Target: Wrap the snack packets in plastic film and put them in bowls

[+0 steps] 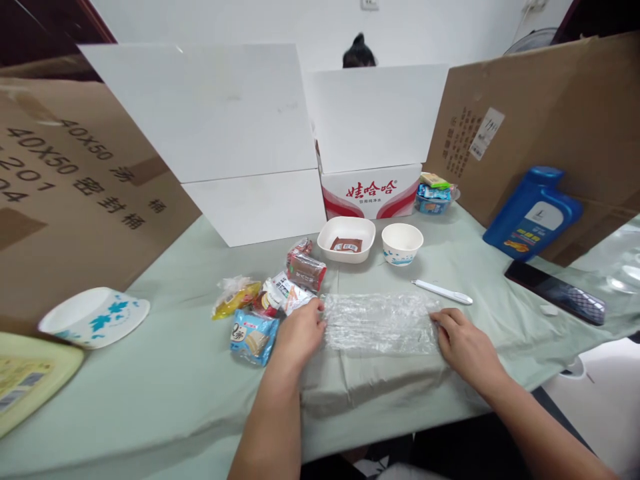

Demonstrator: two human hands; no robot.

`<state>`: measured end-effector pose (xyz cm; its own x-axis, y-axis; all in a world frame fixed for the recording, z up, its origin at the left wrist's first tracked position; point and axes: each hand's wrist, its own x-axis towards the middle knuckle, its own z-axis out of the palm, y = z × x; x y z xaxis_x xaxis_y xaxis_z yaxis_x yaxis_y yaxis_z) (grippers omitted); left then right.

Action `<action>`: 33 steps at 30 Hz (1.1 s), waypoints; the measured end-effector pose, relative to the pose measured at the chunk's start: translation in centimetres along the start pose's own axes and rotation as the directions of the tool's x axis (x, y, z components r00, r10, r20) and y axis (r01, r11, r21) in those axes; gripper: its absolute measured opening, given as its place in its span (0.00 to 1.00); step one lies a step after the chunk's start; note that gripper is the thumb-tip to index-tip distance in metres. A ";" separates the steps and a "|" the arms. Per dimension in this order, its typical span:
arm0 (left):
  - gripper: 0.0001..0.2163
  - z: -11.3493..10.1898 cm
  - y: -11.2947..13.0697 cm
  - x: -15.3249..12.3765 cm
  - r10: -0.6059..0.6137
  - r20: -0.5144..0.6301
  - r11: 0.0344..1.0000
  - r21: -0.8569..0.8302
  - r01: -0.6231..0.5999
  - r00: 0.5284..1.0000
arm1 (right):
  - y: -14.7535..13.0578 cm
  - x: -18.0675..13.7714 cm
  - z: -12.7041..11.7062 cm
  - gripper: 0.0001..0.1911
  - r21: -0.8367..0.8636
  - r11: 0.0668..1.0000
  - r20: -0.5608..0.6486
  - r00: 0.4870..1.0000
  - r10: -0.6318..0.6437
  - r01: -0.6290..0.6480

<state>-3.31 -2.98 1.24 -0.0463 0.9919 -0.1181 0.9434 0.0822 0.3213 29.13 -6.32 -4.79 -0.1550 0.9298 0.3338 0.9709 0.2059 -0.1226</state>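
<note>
A clear, crinkled plastic bag (380,323) lies flat on the table in front of me. My left hand (300,333) pinches its left edge, and my right hand (463,343) pinches its right edge. Just beyond my left hand sit several wrapped snacks: a blue packet (253,335), a yellow one (237,299), a white one (287,293) and a brown one (306,270). Behind the bag stand a white square bowl (327,230) with a brown packet (346,245) inside and a round paper bowl (402,241). Past the bag's right end rests a white pen-like tool (443,291).
Cardboard panels (65,153) and white boards (240,113) wall the table. On the right are a blue bottle (533,213) and a phone (555,290). A tipped paper bowl (95,319) and a yellow container (35,380) lie left. A person's hair (359,53) shows behind the boards.
</note>
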 end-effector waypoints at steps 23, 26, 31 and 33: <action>0.24 0.0 2.1 -2.2 0.458 0.176 0.888 -0.040 -0.459 0.871 | -1.2 0.8 -2.4 0.40 0.268 0.875 0.211 0.862 -0.461 0.402; 0.12 -0.9 1.3 -2.3 0.448 0.200 0.893 -0.058 -0.446 0.871 | 0.8 -0.5 -3.2 0.35 0.347 0.839 0.233 0.828 -0.510 0.419; 0.08 -0.7 0.4 -1.7 0.478 0.162 0.878 -0.056 -0.476 0.863 | 2.7 -1.8 -3.5 0.12 0.400 0.829 0.077 0.887 -0.456 0.391; 0.09 -0.6 0.2 -1.5 0.485 0.140 0.874 -0.064 -0.481 0.863 | 2.8 -1.8 -3.8 0.11 0.428 0.819 0.039 0.898 -0.438 0.381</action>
<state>-3.23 -4.38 2.01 0.4640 0.8824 -0.0778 0.8262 -0.3994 0.3974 32.81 -8.53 -2.20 -0.5716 0.7567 0.3173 0.6581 0.6538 -0.3735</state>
